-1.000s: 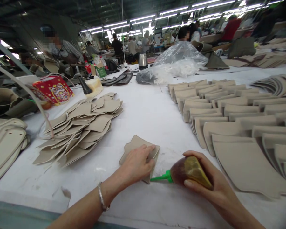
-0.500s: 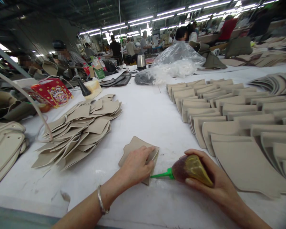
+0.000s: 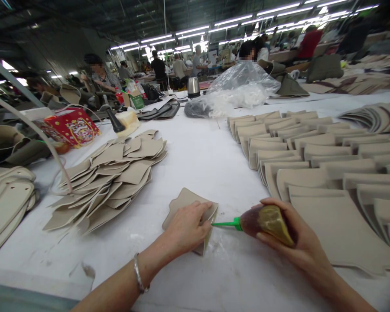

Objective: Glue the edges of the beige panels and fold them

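Observation:
Under my left hand (image 3: 190, 223) lies a beige leather piece (image 3: 181, 200), pressed against the white table. The fingers are bent near its right edge, where a flap seems folded over; what the fingertips do there is partly hidden. My right hand (image 3: 294, 240) is wrapped round a squeeze glue bottle (image 3: 256, 223), brown and yellowish, held on its side. Its thin green nozzle (image 3: 225, 224) points left, with the tip at the right edge of the leather piece, close to my left thumb.
A loose heap of beige pieces (image 3: 117, 173) lies to the left, with larger cut panels (image 3: 6, 203) beyond it. Overlapping rows of pieces (image 3: 331, 208) cover the right side. Farther back are a red bag (image 3: 76, 125), a kettle (image 3: 193, 86) and clear plastic (image 3: 243, 84).
My right hand has moved the bottle slightly right and away from me, so the nozzle tip is farther up the piece's right edge. My left hand stays nearly still.

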Motion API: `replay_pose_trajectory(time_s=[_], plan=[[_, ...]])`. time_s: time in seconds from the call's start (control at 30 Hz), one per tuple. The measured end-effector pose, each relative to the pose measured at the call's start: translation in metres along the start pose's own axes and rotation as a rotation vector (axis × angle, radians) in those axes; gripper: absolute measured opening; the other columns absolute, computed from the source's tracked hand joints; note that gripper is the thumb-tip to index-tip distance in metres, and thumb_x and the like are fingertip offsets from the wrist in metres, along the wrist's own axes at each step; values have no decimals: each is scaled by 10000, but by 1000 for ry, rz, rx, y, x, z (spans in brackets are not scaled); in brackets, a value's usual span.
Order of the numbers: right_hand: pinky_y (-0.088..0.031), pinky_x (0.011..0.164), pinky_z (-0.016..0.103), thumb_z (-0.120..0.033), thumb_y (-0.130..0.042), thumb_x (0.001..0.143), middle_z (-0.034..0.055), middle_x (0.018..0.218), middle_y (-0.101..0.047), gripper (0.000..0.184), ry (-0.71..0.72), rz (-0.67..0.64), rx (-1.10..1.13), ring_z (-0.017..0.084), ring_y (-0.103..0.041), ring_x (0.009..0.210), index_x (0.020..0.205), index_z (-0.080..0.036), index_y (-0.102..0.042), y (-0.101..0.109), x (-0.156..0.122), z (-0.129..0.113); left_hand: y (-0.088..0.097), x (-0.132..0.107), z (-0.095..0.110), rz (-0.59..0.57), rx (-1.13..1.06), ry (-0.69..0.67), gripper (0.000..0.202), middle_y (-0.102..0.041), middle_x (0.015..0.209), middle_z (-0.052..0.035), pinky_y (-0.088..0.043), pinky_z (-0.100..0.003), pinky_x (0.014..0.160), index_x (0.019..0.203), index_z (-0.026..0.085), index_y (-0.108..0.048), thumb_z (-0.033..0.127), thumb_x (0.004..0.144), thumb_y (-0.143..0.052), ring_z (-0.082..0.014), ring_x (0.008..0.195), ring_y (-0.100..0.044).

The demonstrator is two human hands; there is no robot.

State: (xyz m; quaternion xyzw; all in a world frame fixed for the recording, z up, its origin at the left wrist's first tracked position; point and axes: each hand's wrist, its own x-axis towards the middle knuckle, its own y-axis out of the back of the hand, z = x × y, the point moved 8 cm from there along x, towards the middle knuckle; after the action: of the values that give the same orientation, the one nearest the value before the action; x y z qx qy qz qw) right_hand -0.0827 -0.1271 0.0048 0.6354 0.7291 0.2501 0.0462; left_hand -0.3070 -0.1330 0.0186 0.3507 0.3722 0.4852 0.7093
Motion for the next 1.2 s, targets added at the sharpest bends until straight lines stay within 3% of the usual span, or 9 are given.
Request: replay_pose_trajectory(time_s=[0.23, 0.53, 0.63, 0.73, 0.87, 0.97, 1.03, 1.1, 1.2], plan=[[-510, 885, 294, -447, -729, 832, 38, 1181, -603, 504, 28, -59, 42, 228, -623, 1020, 1257, -311, -495, -5, 1, -2, 1, 1, 0, 10, -8, -13, 502, -674, 979, -38, -467, -314, 781, 1282, 232, -613, 208, 809, -444, -227, 891, -629], [-502, 856, 337, -445, -741, 809, 45, 1128, -617, 490, 89, 93, -76, 243, -621, 973, 1221, -285, -528, 11, 20, -11, 1, 2, -1, 10, -44, -7, 549, -683, 1011, -35, -465, -297, 808, 1319, 211, -599, 183, 793, -446, -207, 877, -622], [-519, 840, 326, -459, -753, 790, 40, 1109, -638, 498, -16, 29, 7, 242, -642, 943, 1208, -281, -551, 4, 12, -2, 0, 2, -4, 9, -48, 4, 542, -685, 1004, -29, -468, -293, 804, 1318, 224, -601, 192, 795, -461, -208, 882, -622], [-557, 792, 338, -500, -770, 748, 41, 1009, -687, 531, -221, 17, 232, 253, -671, 876, 1189, -261, -596, 1, 3, 11, 0, 3, -6, 3, -85, 8, 542, -683, 972, -21, -470, -288, 783, 1320, 226, -600, 204, 789, -492, -206, 868, -618], [-610, 730, 379, -522, -831, 613, 83, 982, -749, 532, -570, 215, 721, 298, -712, 866, 1053, -246, -713, 11, -15, 29, 3, 2, -18, 8, -210, 54, 461, -668, 905, -14, -474, -278, 764, 1270, 205, -625, 249, 829, -498, -187, 815, -614], [-625, 698, 406, -486, -847, 531, 117, 1061, -749, 478, -736, 364, 928, 346, -720, 894, 932, -236, -778, 24, -33, 38, 21, -3, -41, 206, -121, 181, 421, -630, 1065, -68, -458, -309, 876, 1257, 185, -607, 286, 872, -473, -207, 953, -614], [-623, 695, 393, -476, -808, 569, 124, 1102, -740, 427, -783, 467, 1014, 345, -722, 904, 921, -235, -790, 36, -43, 40, 33, -9, -59, 328, 16, 298, 467, -573, 1192, -119, -427, -351, 948, 1312, 159, -543, 307, 875, -469, -245, 1088, -584], [-620, 676, 349, -464, -743, 658, 108, 1129, -735, 352, -816, 575, 1097, 306, -735, 867, 932, -247, -790, 49, -53, 39, 34, -12, -78, 316, 76, 401, 505, -569, 1195, -138, -429, -380, 932, 1318, 142, -510, 329, 849, -490, -271, 1096, -587], [-611, 618, 275, -450, -651, 777, 54, 1164, -727, 269, -849, 732, 1228, 242, -744, 787, 935, -276, -780, 67, -61, 30, 25, -8, -99, 187, -25, 437, 413, -637, 893, -57, -457, -372, 767, 1110, 171, -596, 407, 776, -546, -262, 849, -627]])
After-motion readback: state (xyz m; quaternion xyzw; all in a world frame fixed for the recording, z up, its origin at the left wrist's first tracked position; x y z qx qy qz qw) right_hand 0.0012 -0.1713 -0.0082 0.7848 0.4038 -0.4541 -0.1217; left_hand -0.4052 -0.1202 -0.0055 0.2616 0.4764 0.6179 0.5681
